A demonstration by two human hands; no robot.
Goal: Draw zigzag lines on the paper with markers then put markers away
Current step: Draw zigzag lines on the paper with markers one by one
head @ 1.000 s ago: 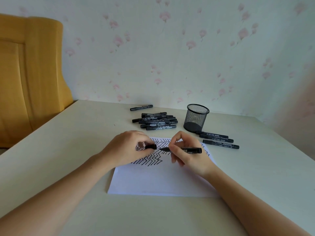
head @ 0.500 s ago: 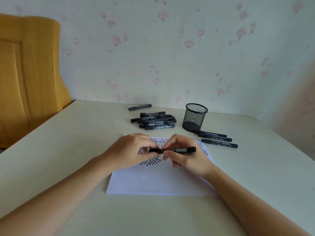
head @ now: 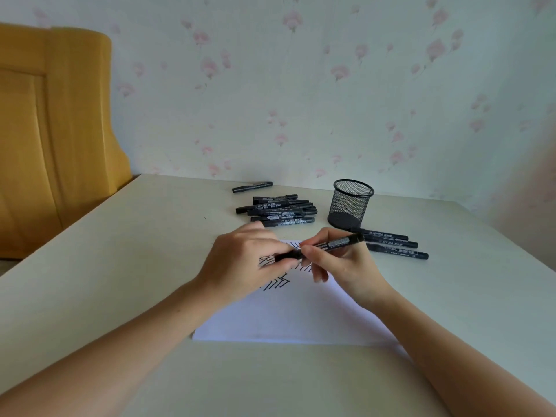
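Now both hands hold one black marker [head: 323, 246] above the paper [head: 288, 317]: left hand [head: 245, 263] pinching its cap end, right hand [head: 340, 260] gripping the barrel.

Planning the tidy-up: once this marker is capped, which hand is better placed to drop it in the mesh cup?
Probably the right hand: it grips the marker by its barrel, and the mesh cup stands on its side. The left hand only pinches the cap end.
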